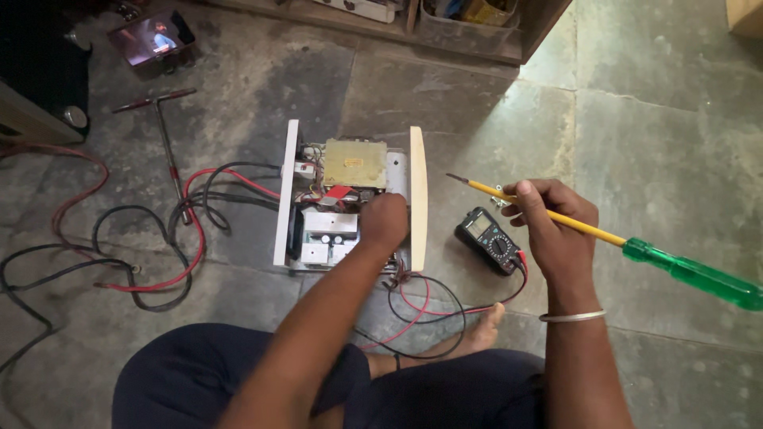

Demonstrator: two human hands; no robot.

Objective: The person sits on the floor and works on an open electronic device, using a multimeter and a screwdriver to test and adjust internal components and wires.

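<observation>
Green-handled screwdriver [604, 234]: one, in right hand [556, 226].

multimeter [489, 240] right of open device [350, 199], T-wrench [164, 139] left

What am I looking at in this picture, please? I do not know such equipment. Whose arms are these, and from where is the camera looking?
The camera sits on a person's head and looks down at their own arms and lap. They sit on a stone floor. The left hand reaches inside an opened white electrical box with circuit parts. The right hand holds a long screwdriver with a yellow shaft and green handle. A black multimeter lies beside the box, and red and black cables lie at the left.
</observation>
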